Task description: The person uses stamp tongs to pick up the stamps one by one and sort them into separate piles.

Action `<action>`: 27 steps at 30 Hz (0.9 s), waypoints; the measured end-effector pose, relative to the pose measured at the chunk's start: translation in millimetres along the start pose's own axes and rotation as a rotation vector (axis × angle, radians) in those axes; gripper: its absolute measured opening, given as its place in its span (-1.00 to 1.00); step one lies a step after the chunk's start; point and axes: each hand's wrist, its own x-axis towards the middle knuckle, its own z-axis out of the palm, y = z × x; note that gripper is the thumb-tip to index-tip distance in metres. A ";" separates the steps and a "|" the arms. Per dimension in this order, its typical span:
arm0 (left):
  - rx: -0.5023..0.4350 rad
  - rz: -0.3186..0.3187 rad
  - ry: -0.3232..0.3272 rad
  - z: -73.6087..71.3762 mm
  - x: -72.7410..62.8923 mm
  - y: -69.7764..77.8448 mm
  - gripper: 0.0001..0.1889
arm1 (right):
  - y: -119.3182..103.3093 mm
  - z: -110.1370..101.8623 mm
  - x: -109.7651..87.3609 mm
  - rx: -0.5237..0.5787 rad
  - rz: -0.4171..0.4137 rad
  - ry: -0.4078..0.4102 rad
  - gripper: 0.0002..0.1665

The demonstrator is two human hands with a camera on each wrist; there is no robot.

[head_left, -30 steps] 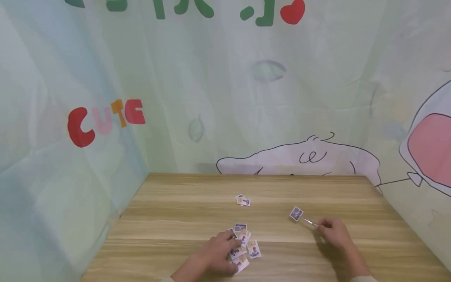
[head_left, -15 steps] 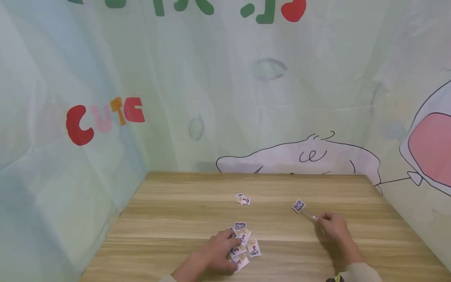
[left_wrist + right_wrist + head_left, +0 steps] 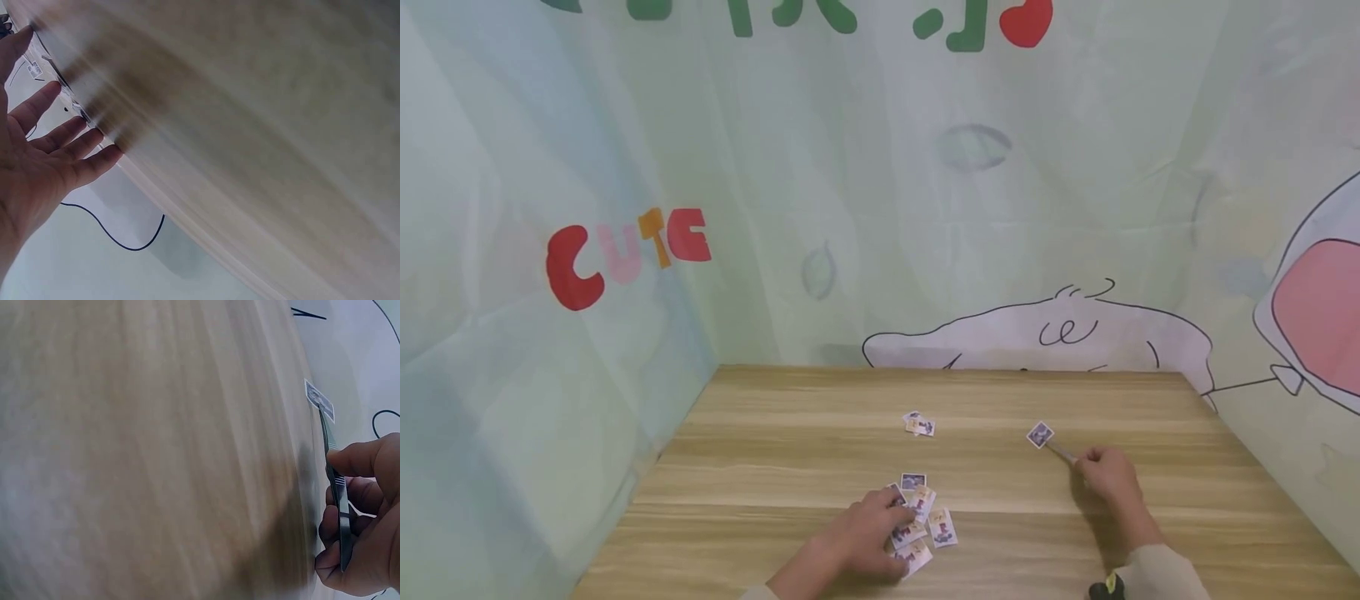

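Observation:
My right hand (image 3: 1111, 482) pinches slim metal tweezers (image 3: 337, 481) between thumb and fingers, to the right of the table's middle. At the tweezers' tips is a small white-bordered card (image 3: 1041, 434) with a dark picture, tilted cornerwise; it also shows in the right wrist view, low over the wood. My left hand (image 3: 868, 537) rests with fingers spread over a loose pile of small printed cards (image 3: 943, 527), its fingertips down among them and partly hiding several. One dark-faced card (image 3: 913, 481) lies just beyond those fingers. In the left wrist view the fingers are mostly straight.
Farther back on the wooden table (image 3: 775, 450) lie a few overlapping small cards (image 3: 921, 427). A printed fabric backdrop (image 3: 880, 208) rises behind the table's far edge and along its sides. A dark object (image 3: 1107, 588) sits at the right sleeve (image 3: 1161, 573).
My right hand has moved slightly away from me, carrying the tweezers and card farther back and a little to the right. My left hand stays put on the card pile.

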 end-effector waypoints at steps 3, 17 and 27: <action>-0.002 0.000 -0.003 0.3 -0.3 0.4 -0.29 | -1.3 0.5 -1.2 -0.043 -0.001 0.013 -0.77; -0.010 -0.003 0.007 -0.6 -0.4 1.7 -0.30 | -3.5 4.9 -0.5 -0.123 -0.009 0.085 -0.78; -0.023 -0.013 0.008 2.1 -0.8 0.1 -0.28 | -6.3 5.0 -5.0 -0.136 0.037 0.098 -0.75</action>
